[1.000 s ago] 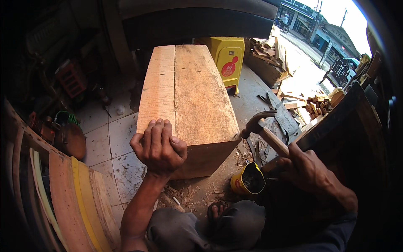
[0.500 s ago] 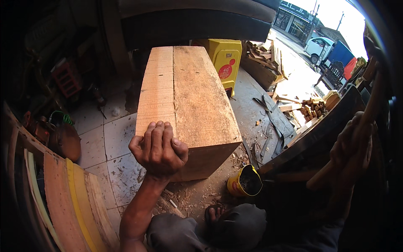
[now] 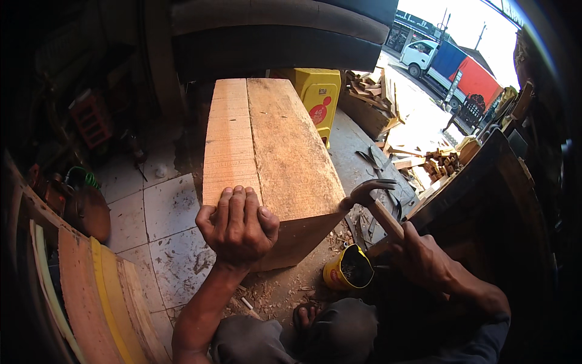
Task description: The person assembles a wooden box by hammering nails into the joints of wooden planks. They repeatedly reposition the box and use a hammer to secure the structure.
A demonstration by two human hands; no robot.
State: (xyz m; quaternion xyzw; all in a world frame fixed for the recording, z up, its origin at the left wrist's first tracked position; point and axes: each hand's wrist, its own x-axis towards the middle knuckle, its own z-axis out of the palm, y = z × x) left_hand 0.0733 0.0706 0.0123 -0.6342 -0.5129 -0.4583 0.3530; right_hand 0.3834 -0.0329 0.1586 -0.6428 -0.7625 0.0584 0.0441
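A large box-like block of reddish wood stands before me, a lengthwise seam on its top. My left hand grips its near top edge, fingers laid over the top. In my right hand is a claw hammer, held by its wooden handle. The hammer's face is at the block's right near corner and looks to be touching it; the claws point right. Whether a nail sits under the face cannot be made out.
A yellow bucket with dark contents stands near my right knee. Beyond the block is a yellow plastic stand. Curved planks lean at the left. Wood scraps are piled at right, and a truck is outside.
My right hand has swung the hammer down and leftward to the block's corner. My left hand keeps its grip on the near edge. The truck outside has moved left.
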